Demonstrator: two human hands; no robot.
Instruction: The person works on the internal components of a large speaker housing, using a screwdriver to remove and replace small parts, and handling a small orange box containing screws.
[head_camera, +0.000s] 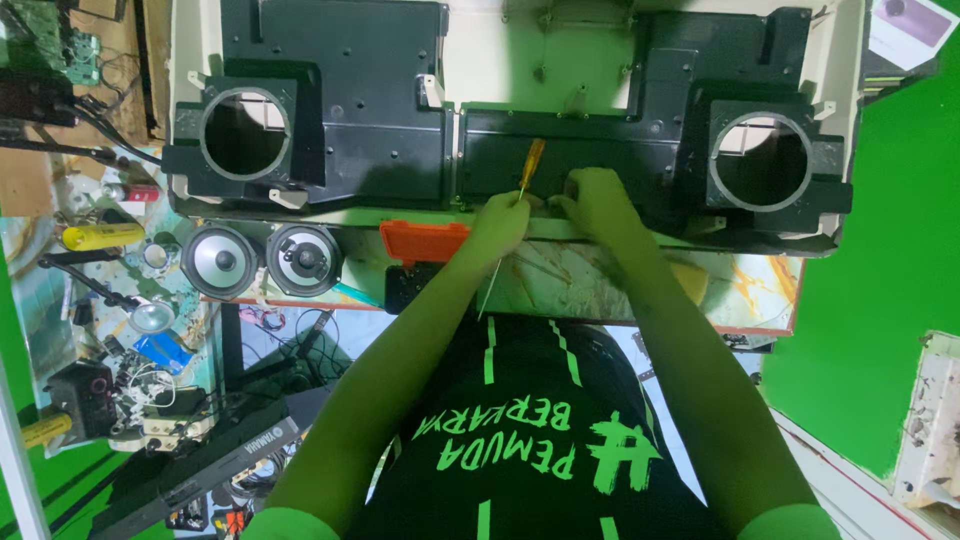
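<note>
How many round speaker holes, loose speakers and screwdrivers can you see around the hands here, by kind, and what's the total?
Round speaker holes in the black plastic housing: 2
Loose round silver-coned speakers: 2
Orange-handled screwdriver, held in the left hand: 1
Total: 5

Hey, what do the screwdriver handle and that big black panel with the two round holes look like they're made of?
Screwdriver handle: clear amber plastic, likely, since it looks see-through and glossy. Black panel: probably moulded plastic, matte, with stepped, pressed shapes and rimmed speaker holes; painted metal can't be ruled out.
</note>
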